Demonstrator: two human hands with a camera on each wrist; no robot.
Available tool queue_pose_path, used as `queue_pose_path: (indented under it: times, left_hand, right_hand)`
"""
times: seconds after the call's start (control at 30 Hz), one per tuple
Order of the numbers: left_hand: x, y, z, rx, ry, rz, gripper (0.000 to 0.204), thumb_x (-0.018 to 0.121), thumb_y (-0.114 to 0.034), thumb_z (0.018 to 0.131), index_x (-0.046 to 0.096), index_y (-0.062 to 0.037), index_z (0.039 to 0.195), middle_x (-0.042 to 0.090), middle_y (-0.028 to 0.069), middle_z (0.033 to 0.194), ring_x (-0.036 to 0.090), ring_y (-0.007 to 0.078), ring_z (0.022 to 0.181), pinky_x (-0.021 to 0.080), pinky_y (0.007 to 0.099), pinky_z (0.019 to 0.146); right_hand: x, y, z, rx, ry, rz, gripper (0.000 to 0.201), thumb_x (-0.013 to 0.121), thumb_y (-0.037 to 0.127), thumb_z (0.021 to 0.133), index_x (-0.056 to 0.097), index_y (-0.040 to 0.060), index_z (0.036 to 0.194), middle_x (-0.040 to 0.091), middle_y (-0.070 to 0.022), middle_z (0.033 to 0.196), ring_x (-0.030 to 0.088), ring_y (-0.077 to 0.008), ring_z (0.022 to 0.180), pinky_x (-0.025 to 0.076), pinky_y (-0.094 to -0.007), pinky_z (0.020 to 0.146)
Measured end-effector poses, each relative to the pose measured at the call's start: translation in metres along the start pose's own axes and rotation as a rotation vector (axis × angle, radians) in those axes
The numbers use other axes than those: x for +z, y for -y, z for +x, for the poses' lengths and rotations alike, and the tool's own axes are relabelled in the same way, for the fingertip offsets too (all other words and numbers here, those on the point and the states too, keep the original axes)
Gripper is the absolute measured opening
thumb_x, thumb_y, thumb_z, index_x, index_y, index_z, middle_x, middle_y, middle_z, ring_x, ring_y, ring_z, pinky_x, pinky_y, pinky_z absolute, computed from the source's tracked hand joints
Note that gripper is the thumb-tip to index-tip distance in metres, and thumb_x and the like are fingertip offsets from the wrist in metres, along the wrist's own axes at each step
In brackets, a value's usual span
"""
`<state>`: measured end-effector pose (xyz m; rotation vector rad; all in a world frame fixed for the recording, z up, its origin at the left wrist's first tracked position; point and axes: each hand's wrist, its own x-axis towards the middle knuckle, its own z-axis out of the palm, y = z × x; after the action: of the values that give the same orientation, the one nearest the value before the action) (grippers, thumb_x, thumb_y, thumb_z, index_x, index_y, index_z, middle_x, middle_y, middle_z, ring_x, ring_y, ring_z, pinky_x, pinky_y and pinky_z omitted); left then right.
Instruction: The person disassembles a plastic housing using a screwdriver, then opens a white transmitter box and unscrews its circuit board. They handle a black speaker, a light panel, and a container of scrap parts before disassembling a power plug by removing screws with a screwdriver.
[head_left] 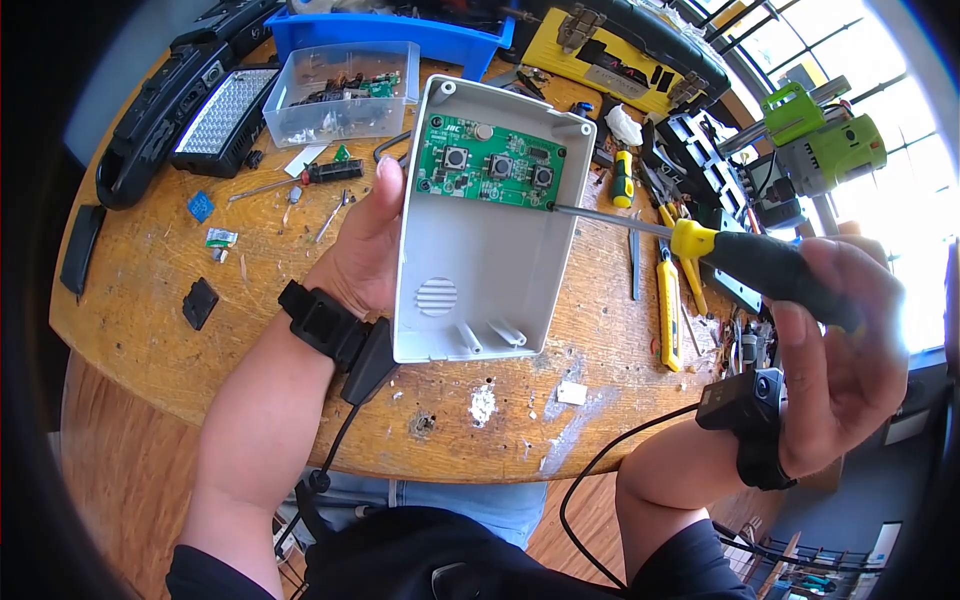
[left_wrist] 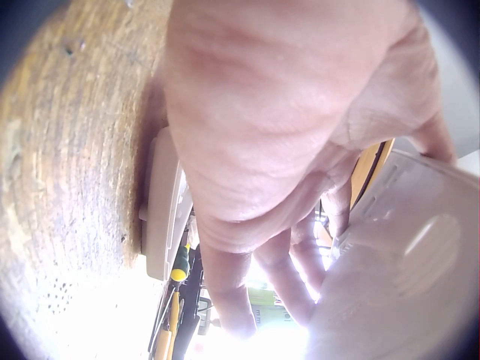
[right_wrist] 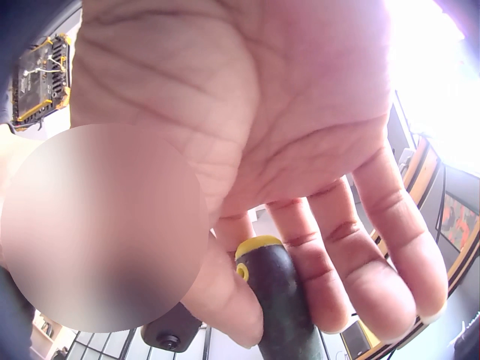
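My left hand [head_left: 366, 255] grips a light grey plastic housing [head_left: 480, 250] by its left side, thumb at the edge, the open inside facing up toward me. Fixed in its upper part is a green circuit board [head_left: 475, 182] with three black push buttons. My right hand [head_left: 845, 345] pinches the dark handle of a screwdriver [head_left: 755, 262] with a yellow collar. Its shaft runs left over the housing wall, and the tip is at a screw in the board's lower right corner. In the right wrist view, thumb and fingers hold the handle [right_wrist: 279, 300] near its end.
On the worn wooden table [head_left: 300, 390] lie a clear box of parts [head_left: 340, 120], a red-black screwdriver [head_left: 330, 172], a yellow cutter [head_left: 668, 310] and a green-yellow tool [head_left: 623, 180]. Behind stand a blue bin [head_left: 390, 38] and a yellow-black toolbox [head_left: 610, 70]. A pale plastic piece [left_wrist: 163, 202] lies by my left hand.
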<state>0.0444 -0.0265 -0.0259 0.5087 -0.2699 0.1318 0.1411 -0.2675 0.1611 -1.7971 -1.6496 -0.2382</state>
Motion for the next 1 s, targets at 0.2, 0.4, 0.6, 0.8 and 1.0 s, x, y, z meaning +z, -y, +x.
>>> queue_pose_path:
  times: [0.2,0.4,0.6,0.8,1.0]
  left_hand:
    - [0.001,0.000,-0.001,0.000,-0.004,-0.034,0.082,0.065,-0.056,0.075,0.039,-0.0067,0.135,0.050,0.0154,0.129,0.051,0.0267,0.117,0.043,0.0448,0.096]
    - [0.002,0.002,0.003,0.033,0.009,0.027,0.082,0.065,-0.055,0.074,0.039,-0.0067,0.135,0.051,0.0148,0.129,0.051,0.0266,0.117,0.044,0.0445,0.096]
    - [0.001,0.002,0.007,0.023,0.003,0.080,0.085,0.068,-0.057,0.071,0.040,-0.0064,0.133,0.052,0.0138,0.127,0.052,0.0251,0.115,0.044,0.0440,0.096]
    - [0.000,0.003,0.007,0.015,-0.010,0.118,0.090,0.069,-0.060,0.067,0.040,-0.0062,0.133,0.052,0.0134,0.127,0.052,0.0237,0.115,0.046,0.0424,0.094]
    - [0.001,0.000,0.002,-0.021,-0.012,0.115,0.090,0.068,-0.060,0.068,0.039,-0.0058,0.134,0.052,0.0135,0.127,0.052,0.0241,0.115,0.046,0.0423,0.094]
  right_hand:
    - [0.003,0.006,0.001,0.097,-0.028,-0.170,0.033,0.059,-0.005,0.078,0.053,-0.0095,0.111,0.050,-0.0168,0.113,0.054,-0.0190,0.095,0.043,-0.0283,0.086]
    - [0.000,0.007,0.010,-0.040,0.140,-0.096,0.035,0.061,-0.005,0.076,0.053,-0.0100,0.110,0.055,-0.0167,0.104,0.056,-0.0211,0.095,0.042,-0.0289,0.085]
    - [0.008,0.012,0.008,0.104,0.064,-0.124,0.037,0.066,-0.002,0.073,0.055,-0.0106,0.108,0.059,-0.0171,0.104,0.059,-0.0209,0.092,0.042,-0.0292,0.087]
    - [0.007,0.014,0.008,0.127,0.071,-0.091,0.038,0.068,-0.002,0.072,0.055,-0.0107,0.107,0.059,-0.0167,0.105,0.059,-0.0214,0.093,0.042,-0.0306,0.089]
    - [0.004,0.016,0.008,0.152,0.095,-0.082,0.039,0.068,-0.002,0.073,0.055,-0.0107,0.108,0.059,-0.0168,0.105,0.059,-0.0216,0.094,0.043,-0.0300,0.089]
